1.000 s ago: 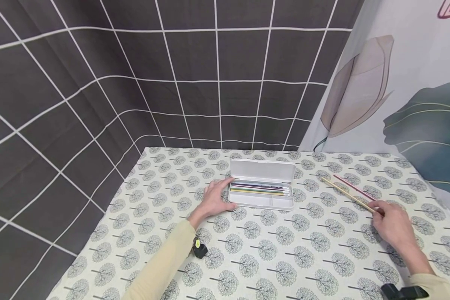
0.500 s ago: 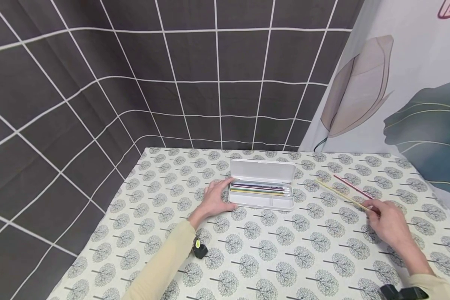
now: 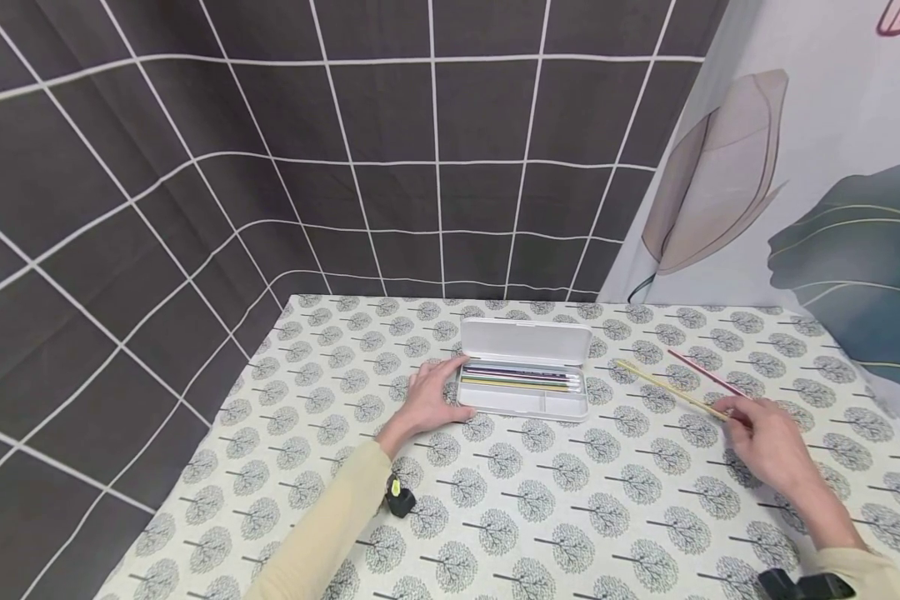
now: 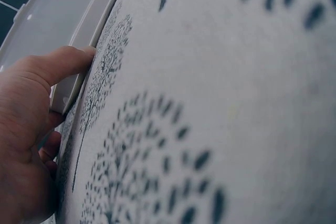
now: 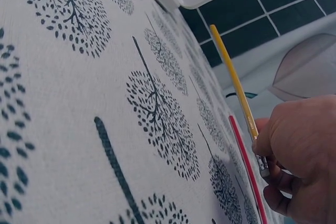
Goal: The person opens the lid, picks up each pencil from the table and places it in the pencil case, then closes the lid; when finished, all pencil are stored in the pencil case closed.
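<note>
An open white pencil case (image 3: 504, 402) stands on the table with its lid (image 3: 525, 340) raised at the back. Several pencils (image 3: 517, 378) lie side by side in its rear part. My left hand (image 3: 427, 402) grips the case's left end, thumb at the front corner and fingers at the back; the left wrist view shows the thumb against the case rim (image 4: 86, 38). My right hand (image 3: 774, 446) pinches a yellow pencil (image 3: 667, 388) near its eraser end, the far end pointing toward the case. In the right wrist view a red pencil (image 5: 244, 156) lies on the cloth beside that hand.
A cloth (image 3: 495, 508) printed with trees covers the table. Behind it hangs a dark curtain (image 3: 390, 117) with white grid lines, and a light patterned curtain (image 3: 757, 192) hangs at the right. Patterned cloth separates the case from the right hand.
My right hand has moved slightly left with the yellow pencil, bringing its far end closer to the case. The left hand, the case and the red pencil stay in place.
</note>
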Demonstrator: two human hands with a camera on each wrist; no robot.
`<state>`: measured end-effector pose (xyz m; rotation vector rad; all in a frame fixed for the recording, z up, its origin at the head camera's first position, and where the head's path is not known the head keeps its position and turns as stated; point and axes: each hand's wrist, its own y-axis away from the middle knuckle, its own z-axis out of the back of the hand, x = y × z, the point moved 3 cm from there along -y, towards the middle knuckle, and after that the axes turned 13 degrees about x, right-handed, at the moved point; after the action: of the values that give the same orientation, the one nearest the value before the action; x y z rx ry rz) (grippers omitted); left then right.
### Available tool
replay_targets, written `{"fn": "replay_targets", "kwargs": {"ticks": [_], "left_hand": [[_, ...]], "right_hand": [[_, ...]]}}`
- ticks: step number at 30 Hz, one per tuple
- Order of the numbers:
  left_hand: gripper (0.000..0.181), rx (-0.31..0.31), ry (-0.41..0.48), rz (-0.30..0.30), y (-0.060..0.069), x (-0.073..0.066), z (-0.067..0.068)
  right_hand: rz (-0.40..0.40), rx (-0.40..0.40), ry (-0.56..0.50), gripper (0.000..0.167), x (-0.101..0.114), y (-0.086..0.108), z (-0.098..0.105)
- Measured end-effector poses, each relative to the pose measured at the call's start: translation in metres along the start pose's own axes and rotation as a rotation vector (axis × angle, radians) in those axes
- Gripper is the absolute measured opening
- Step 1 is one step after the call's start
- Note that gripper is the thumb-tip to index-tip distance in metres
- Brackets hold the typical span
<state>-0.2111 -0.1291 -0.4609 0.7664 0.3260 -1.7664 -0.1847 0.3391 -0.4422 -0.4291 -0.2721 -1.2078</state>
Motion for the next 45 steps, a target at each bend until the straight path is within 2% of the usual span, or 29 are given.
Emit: {"fn": "replay_targets", "kwargs": {"ticks": [9,16,23,30,38,45], "left_hand": [[0.097,0.004,-0.016,0.005,0.000,0.001,0.000],[0.097,0.005,-0.009,0.004,0.000,0.001,0.000],[0.096,-0.004,-0.003,-0.005,0.000,0.001,0.000],[0.097,0.004,-0.002,0.009,0.000,0.001,0.000],[0.097,-0.001,-0.010,0.002,-0.002,0.002,0.000],[0.097,0.003,-0.004,-0.001,-0.001,0.002,0.000]], "right_hand": [[0.046,-0.003,-0.007,0.030,0.010,-0.002,0.000],[0.033,0.006,-0.004,0.029,0.014,-0.005,0.000],[0.090,-0.005,0.004,0.032,0.023,-0.009,-0.002],[0.105,0.008,-0.001,0.032,0.031,-0.012,-0.004],[0.181,-0.001,-0.022,0.036,0.044,-0.020,-0.005],[0.182,0.031,-0.033,0.034,0.055,-0.025,-0.010]]}}
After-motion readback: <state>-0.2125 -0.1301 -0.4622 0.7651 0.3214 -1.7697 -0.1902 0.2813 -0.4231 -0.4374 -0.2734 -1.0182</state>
